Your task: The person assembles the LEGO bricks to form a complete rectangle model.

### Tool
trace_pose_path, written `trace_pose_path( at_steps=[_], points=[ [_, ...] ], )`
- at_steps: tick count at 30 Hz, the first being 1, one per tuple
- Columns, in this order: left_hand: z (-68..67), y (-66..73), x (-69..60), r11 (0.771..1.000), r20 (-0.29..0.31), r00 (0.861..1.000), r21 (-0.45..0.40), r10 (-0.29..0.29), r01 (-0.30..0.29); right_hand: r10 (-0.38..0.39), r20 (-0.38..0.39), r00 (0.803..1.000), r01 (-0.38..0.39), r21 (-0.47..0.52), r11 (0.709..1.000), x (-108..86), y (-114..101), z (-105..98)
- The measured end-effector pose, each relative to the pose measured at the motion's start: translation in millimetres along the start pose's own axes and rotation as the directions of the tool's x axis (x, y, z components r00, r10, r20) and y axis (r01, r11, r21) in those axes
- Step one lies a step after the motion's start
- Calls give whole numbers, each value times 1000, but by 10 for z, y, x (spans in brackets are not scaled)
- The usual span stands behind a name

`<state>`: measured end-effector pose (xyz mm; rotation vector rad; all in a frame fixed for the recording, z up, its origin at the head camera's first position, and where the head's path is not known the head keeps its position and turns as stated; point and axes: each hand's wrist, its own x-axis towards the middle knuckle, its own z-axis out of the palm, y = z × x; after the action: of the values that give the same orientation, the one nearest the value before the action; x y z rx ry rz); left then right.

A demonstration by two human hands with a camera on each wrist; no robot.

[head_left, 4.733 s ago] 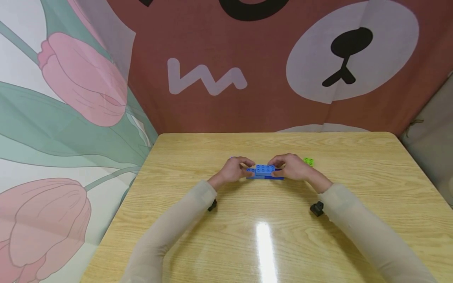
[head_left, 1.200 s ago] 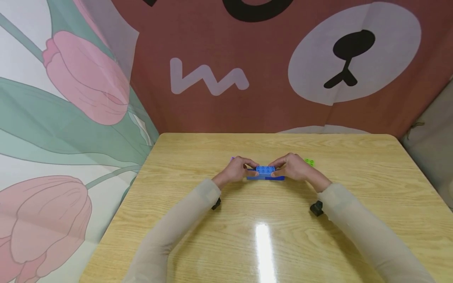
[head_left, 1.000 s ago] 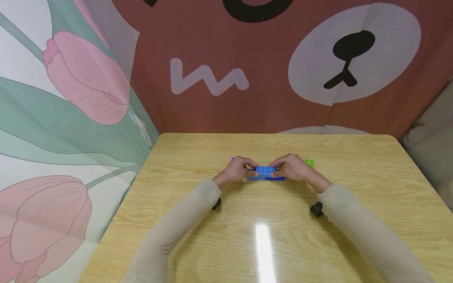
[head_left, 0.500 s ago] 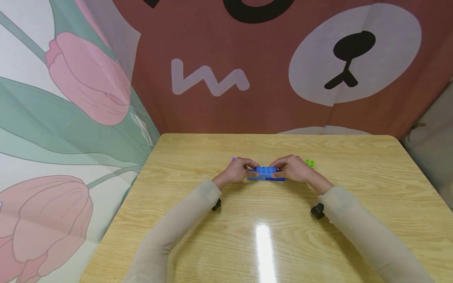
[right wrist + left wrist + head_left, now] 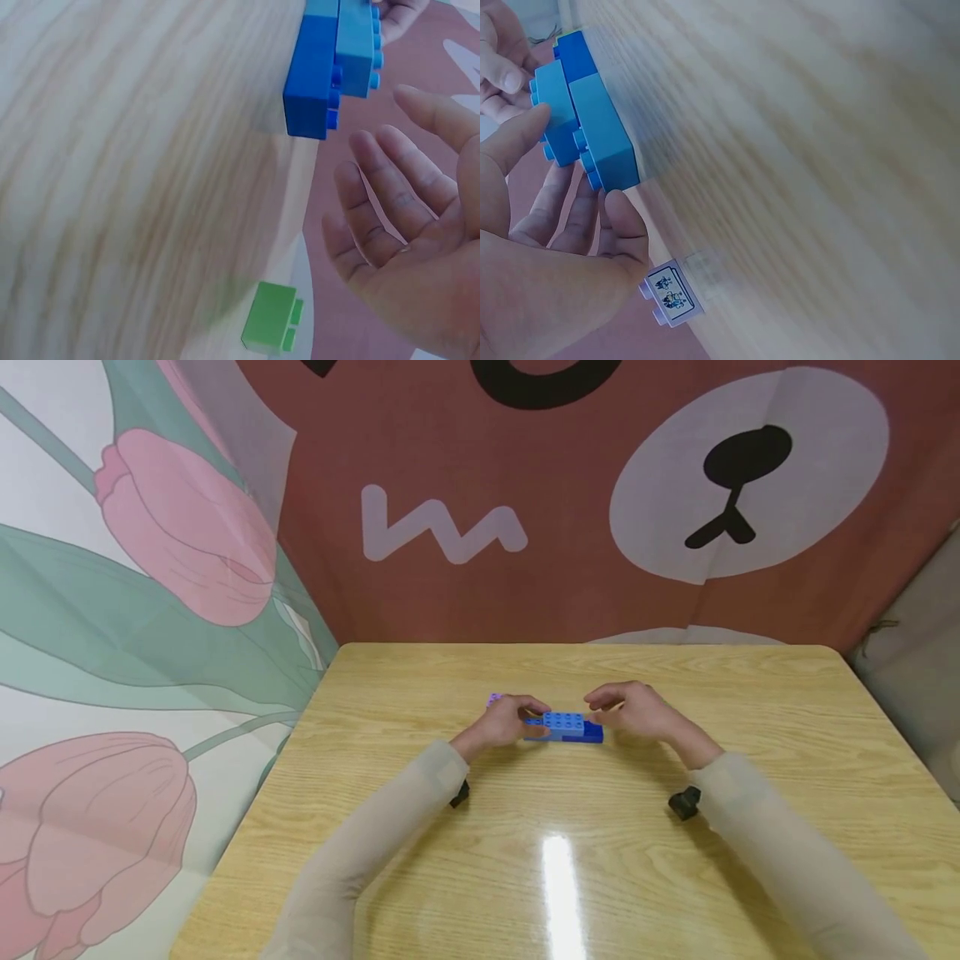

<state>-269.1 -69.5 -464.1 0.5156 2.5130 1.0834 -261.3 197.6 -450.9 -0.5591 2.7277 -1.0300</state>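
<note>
On the table, a light blue toy brick (image 5: 564, 722) sits on top, bridging a lighter blue brick (image 5: 604, 135) on the left and a dark blue brick (image 5: 309, 82) on the right, which stand end to end. My left hand (image 5: 501, 722) pinches the left end of the top brick, thumb on the near face and fingers behind. Studs show at both uncovered ends of the lower row. Just right of the stack, my right hand (image 5: 637, 712) is apart from the bricks, fingers relaxed and holding nothing, its palm visible in the right wrist view.
A purple brick (image 5: 672, 294) with a printed picture stands behind my left hand. In the right wrist view a green brick (image 5: 270, 315) stands to the right; the right hand hides it in the head view. A printed cloth hangs behind the wooden table (image 5: 420, 860).
Both hands held the top brick earlier; the right hand has let go and moved a little right. The left hand moved slightly inward early on, and the top brick now looks seated lower.
</note>
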Motion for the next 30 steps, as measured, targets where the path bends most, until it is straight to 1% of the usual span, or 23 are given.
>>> trace_pose_path(
  at_steps=[7, 15, 22, 30],
  points=[
    [29, -5, 2, 999, 7, 999, 5, 32, -32, -16, -33, 999, 16, -6, 1000, -22, 33, -66],
    [46, -17, 18, 999, 16, 999, -10, 33, -33, -18, -64, 998, 15, -35, 999, -65, 40, -144],
    [48, -12, 17, 999, 17, 999, -14, 41, -41, -5, -79, 997, 4, -11, 1000, -114, 88, -242],
    [49, -1, 3, 999, 24, 999, -32, 32, -32, 21, -97, 995, -23, -19, 1000, -171, 178, -315]
  ],
)
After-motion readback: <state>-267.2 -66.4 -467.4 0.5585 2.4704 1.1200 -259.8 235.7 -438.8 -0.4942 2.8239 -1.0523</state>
